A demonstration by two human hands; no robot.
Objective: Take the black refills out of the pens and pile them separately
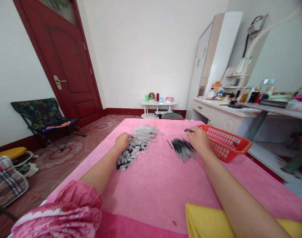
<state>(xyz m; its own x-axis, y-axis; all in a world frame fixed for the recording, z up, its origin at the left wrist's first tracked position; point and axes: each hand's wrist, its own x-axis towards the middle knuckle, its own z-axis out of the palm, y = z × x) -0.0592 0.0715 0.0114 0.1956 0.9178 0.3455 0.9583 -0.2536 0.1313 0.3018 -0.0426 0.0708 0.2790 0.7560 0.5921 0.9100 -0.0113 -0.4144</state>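
My left hand (122, 141) is at the left edge of the heaps, its fingers curled together; whatever they may hold is hidden. Beside it lies a pile of clear pen barrels (144, 133). Just below is a heap of pen caps (131, 153), clear with some black parts. On the right, my right hand (199, 139) hovers at the upper right of a bundle of black-and-clear pen refills (182, 149). Its fingers are pressed together, with something dark at the tips that I cannot make out. One thin dark refill (169, 144) lies apart on the left of the bundle.
A pink cloth (160, 188) covers the table. An orange-red plastic basket (225, 143) stands right beside my right wrist. Folded yellow cloth (207, 219) lies at the near edge, under my right forearm. A folding chair (49, 115) and a dressing table (222, 114) stand farther off.
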